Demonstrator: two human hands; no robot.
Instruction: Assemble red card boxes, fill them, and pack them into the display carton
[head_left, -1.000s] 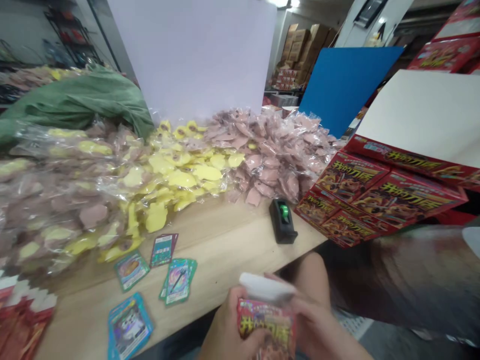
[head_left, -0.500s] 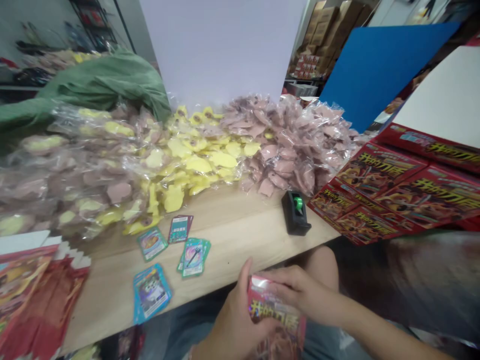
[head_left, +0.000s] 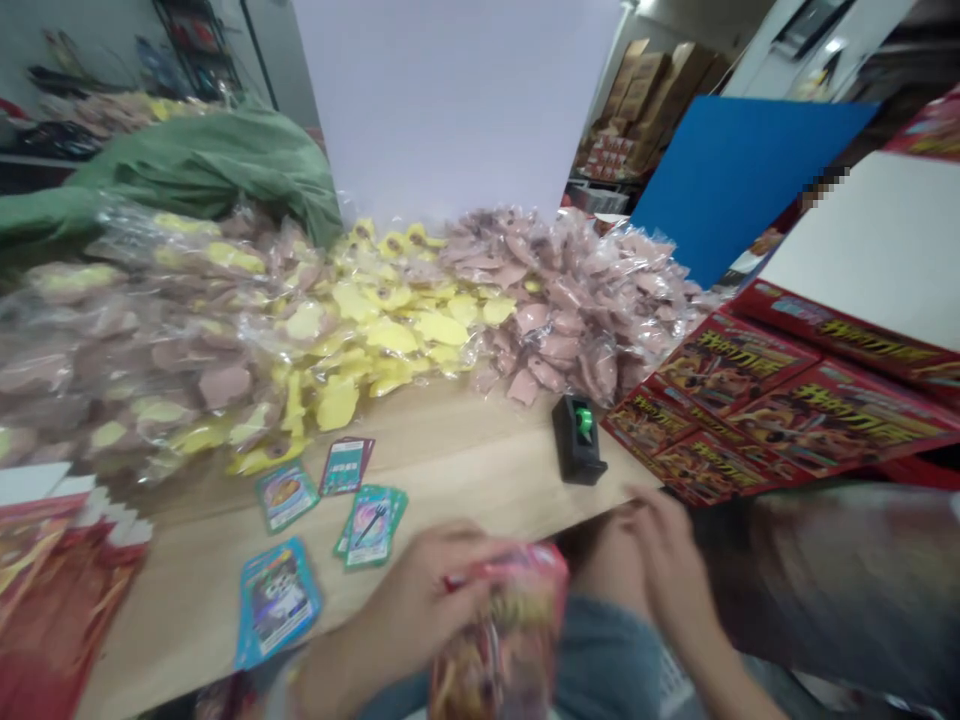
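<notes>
My left hand (head_left: pixel 420 600) is closed around a red printed box (head_left: pixel 502 630) at the bottom middle, just off the wooden table's (head_left: pixel 465 470) near edge; both are blurred by motion. My right hand (head_left: pixel 664 560) is off the box and hovers to its right, near the table's corner, its fingers smeared. A black tape dispenser (head_left: pixel 577 452) with a green roll stands on the table just beyond my right hand. Several trading cards (head_left: pixel 371 515) lie on the table left of my left hand.
Heaps of yellow (head_left: pixel 375 340) and pink (head_left: pixel 570 300) bagged toys cover the back of the table. Red boxes (head_left: pixel 757 400) are stacked at the right, flat red packaging (head_left: pixel 52 580) at the left. A white board (head_left: pixel 457 110) and a blue board (head_left: pixel 735 170) stand behind.
My right hand has let go of the box's top and moved right. My left hand has swung the box leftward and up, now blurred. The view shifted slightly.
</notes>
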